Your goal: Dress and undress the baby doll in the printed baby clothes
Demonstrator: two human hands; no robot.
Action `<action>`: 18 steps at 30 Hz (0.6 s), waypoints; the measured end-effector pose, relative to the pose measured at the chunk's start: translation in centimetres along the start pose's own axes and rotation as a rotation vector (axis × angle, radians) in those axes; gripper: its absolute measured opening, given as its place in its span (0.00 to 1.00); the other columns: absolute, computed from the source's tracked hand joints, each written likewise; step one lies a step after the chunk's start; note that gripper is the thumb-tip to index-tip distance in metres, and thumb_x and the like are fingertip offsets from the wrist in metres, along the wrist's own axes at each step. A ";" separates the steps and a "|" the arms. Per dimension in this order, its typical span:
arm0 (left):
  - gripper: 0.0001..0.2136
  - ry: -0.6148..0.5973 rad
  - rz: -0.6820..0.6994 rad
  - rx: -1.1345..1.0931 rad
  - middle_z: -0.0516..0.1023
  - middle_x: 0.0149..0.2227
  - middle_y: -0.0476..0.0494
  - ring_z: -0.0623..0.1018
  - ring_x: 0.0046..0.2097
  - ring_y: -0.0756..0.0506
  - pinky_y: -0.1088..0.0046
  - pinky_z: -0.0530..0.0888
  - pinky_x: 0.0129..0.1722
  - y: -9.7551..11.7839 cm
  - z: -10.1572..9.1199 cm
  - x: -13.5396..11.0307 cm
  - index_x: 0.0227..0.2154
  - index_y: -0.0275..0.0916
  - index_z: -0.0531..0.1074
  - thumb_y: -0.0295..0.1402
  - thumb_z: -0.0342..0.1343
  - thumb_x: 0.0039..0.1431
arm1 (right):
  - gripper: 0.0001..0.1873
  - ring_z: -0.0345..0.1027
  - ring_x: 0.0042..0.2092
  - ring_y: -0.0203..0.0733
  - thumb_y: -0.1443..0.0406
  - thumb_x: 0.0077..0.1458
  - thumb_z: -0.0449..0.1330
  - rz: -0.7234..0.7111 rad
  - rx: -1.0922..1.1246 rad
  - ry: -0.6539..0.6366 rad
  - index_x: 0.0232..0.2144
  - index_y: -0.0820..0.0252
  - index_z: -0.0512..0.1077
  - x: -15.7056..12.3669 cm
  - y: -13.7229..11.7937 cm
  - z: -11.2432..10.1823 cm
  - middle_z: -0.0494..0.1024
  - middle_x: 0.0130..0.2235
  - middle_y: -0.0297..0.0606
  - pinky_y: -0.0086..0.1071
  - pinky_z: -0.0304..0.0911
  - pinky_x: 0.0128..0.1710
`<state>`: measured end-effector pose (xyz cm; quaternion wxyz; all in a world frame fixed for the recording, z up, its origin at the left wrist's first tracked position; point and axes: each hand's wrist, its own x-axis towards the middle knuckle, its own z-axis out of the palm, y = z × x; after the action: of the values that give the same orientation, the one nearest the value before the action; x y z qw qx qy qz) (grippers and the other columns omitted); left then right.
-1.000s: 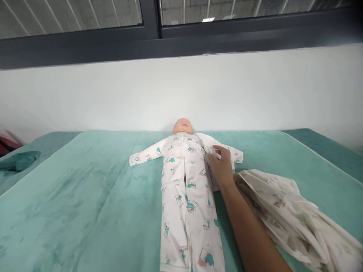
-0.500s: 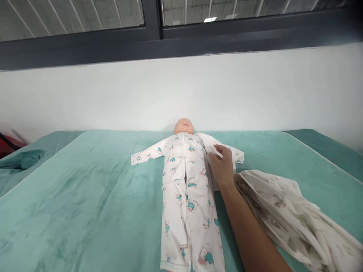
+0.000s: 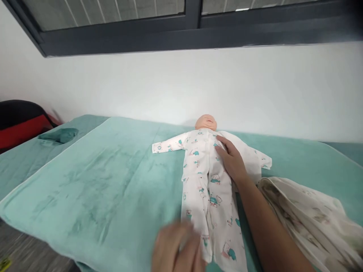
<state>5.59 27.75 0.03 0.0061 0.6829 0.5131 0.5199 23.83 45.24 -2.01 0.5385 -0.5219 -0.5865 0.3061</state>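
A baby doll (image 3: 206, 122) lies face up on a teal padded mat (image 3: 99, 177), dressed in a white printed sleepsuit (image 3: 207, 181). My right hand (image 3: 232, 160) rests flat on the doll's chest and side, fingers stretched out. Motion-blurred, my left hand (image 3: 177, 251) is at the bottom of the view by the cuff of the sleepsuit's left leg; I cannot make out its fingers or whether it holds the fabric.
A crumpled white patterned cloth (image 3: 309, 223) lies on the mat at the right, beside my right forearm. A dark teal bundle (image 3: 59, 134) sits at the far left, near a black and red object (image 3: 19, 124). A white wall runs behind the mat.
My right hand slid from the doll's shoulder onto its chest. My left hand came into view at the bottom. The camera turned left and dipped.
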 end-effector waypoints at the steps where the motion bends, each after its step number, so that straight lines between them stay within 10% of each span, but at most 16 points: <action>1: 0.16 -0.028 -0.006 0.024 0.75 0.51 0.46 0.74 0.53 0.41 0.61 0.78 0.46 -0.1 0.8 1.1 0.51 0.56 0.71 0.37 0.57 0.60 | 0.23 0.57 0.65 0.48 0.55 0.56 0.60 0.011 -0.003 -0.017 0.55 0.49 0.70 0.0 0.1 -0.1 0.68 0.62 0.35 0.48 0.49 0.68; 8: 0.13 -0.419 -0.126 0.340 0.74 0.48 0.40 0.72 0.51 0.37 0.59 0.72 0.47 -4.0 8.4 11.3 0.42 0.40 0.69 0.41 0.55 0.58 | 0.27 0.49 0.69 0.48 0.52 0.57 0.59 0.042 -0.023 -0.070 0.58 0.45 0.67 -0.3 0.6 -0.1 0.60 0.67 0.30 0.48 0.42 0.70; 14: 0.09 -0.304 -0.465 0.238 0.75 0.30 0.48 0.74 0.34 0.45 0.69 0.67 0.33 -11.5 5.8 12.8 0.35 0.43 0.68 0.37 0.44 0.66 | 0.27 0.48 0.69 0.49 0.51 0.58 0.59 0.093 -0.077 -0.054 0.59 0.40 0.66 -0.5 0.4 0.2 0.60 0.67 0.25 0.49 0.42 0.70; 18: 0.08 -0.159 -0.617 0.417 0.77 0.41 0.41 0.75 0.43 0.41 0.66 0.69 0.38 -16.4 4.1 13.4 0.39 0.40 0.69 0.35 0.47 0.65 | 0.26 0.48 0.69 0.50 0.50 0.59 0.57 0.090 -0.146 -0.059 0.60 0.38 0.65 -1.0 0.2 0.2 0.60 0.67 0.24 0.48 0.44 0.70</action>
<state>-3.73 47.10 -1.32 0.0633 0.5212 0.7873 0.3234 23.54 44.42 -2.52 0.4673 -0.5764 -0.5986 0.3017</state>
